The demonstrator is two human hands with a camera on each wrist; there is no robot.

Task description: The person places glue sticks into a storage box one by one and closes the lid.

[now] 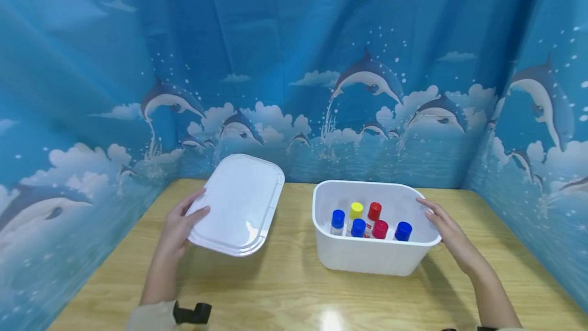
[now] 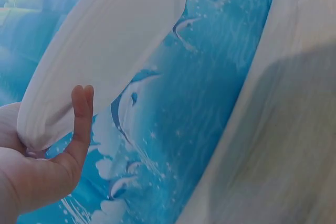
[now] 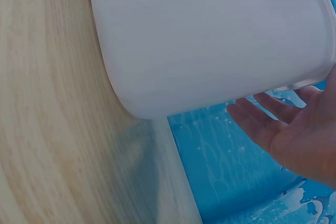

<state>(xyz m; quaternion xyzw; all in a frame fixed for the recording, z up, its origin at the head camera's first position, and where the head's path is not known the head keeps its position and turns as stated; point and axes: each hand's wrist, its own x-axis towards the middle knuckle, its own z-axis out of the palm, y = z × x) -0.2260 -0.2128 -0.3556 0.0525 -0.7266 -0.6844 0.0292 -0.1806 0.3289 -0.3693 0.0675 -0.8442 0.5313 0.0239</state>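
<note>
A white plastic lid (image 1: pixel 240 203) is tilted up above the table's left half. My left hand (image 1: pixel 181 226) grips its left edge, thumb across the face turned to the head camera; in the left wrist view, fingers show against the lid's other face. On the table to the right stands a white plastic bin (image 1: pixel 367 257) with its top uncovered. Inside are several small bottles with coloured caps, among them a yellow cap (image 1: pixel 356 210), a red cap (image 1: pixel 374 211) and a blue cap (image 1: pixel 402 231). My right hand (image 1: pixel 452 236) holds the bin's right rim, its other fingers loose outside the wall.
The wood-grain table (image 1: pixel 294 290) reaches back to a blue dolphin-print curtain (image 1: pixel 275 65), which also hangs along both sides. A black strap (image 1: pixel 193 313) is on my left wrist. Tabletop shows between the lid and the bin.
</note>
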